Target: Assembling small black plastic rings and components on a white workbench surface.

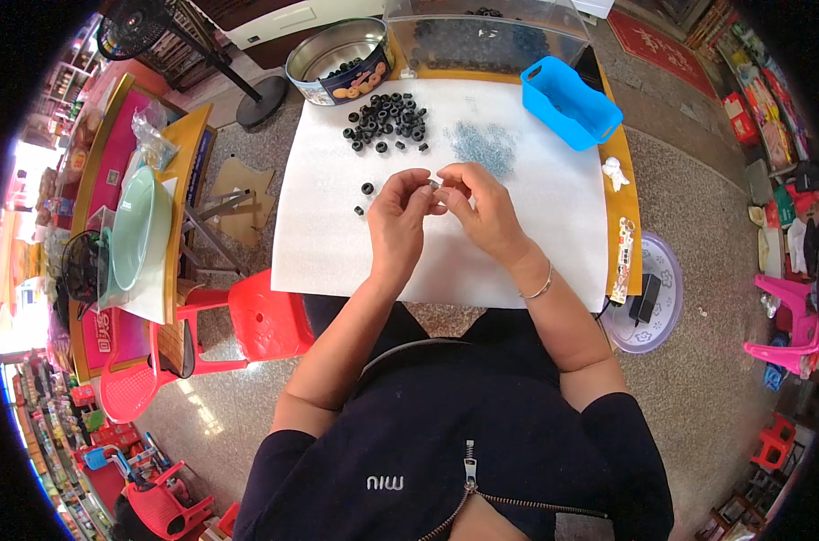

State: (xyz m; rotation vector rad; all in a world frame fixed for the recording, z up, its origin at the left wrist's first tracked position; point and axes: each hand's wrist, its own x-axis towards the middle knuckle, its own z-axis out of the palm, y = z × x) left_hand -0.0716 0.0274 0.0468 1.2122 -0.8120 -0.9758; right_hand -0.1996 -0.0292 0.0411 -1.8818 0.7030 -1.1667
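Note:
Over the middle of the white-covered table (pixel 536 243), my left hand (pixel 400 212) and my right hand (pixel 483 209) meet at the fingertips. Both are closed in a pinch on a small greyish piece (pixel 434 184), mostly covered by the fingers. Left of my left hand lie a round black part (pixel 367 188) and a smaller black part (pixel 359 210). Beyond it is a heap of small black parts (pixel 387 117), some ring-shaped. Past my right hand spreads a pile of tiny bluish-silver pieces (pixel 483 149), too small to name.
A round tin (pixel 380 68) holding black parts stands at the far left. Behind is a clear box (pixel 554 32) with more black parts. At the right edge are a blue plastic basket (pixel 567 77) and a power strip (pixel 623 257). A red stool (pixel 267 316) stands left of the table.

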